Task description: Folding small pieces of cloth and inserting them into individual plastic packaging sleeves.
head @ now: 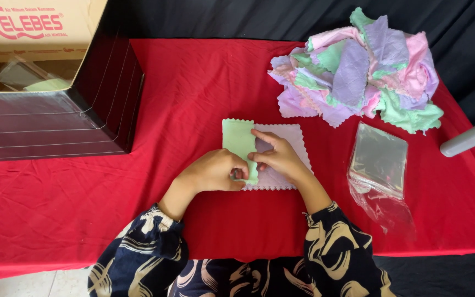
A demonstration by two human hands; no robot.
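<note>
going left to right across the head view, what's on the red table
cardboard box → left hand → green cloth → right hand → stack of clear bags → white and pink tool

Table [182,82] is covered w/ a red cloth, creased in places. At far left a black-sided cardboard box [56,104] is set on it. A pale lilac cloth [284,159] is laid flat near centre. A heap of pastel cloths [358,69] is piled at far right. Just below the heap, a stack of clear plastic bags [380,165] is laid. A grey-pink device [471,137] is seen at the right edge.
</note>
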